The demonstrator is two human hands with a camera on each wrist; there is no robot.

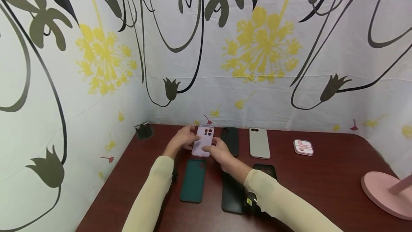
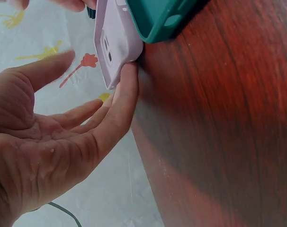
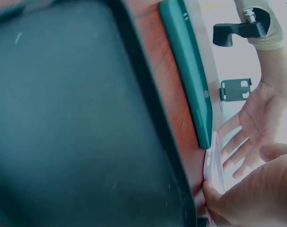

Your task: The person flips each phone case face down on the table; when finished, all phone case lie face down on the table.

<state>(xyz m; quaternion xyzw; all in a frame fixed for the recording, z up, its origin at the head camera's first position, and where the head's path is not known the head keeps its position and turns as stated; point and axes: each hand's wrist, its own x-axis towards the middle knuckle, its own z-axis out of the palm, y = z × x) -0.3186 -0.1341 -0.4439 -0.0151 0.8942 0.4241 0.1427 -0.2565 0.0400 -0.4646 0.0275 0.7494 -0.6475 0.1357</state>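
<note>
We held the lilac phone case [image 1: 203, 140] at frame centre on the worktop [image 1: 322, 185]: left hand [image 1: 181, 139] flat-fingered against its edge, right hand [image 1: 220, 153] gripping it. Green case [image 1: 193, 180], black cases [image 1: 230, 140] and grey case [image 1: 259, 142] lay around; no readable writing.

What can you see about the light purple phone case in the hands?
The light purple phone case looks soft and matte, with a block of round camera holes at its top. It sits back side up, at the far side of the dark red table, just beyond the green case. The left hand touches its left edge with straight fingertips; the right hand holds its near end.
</note>
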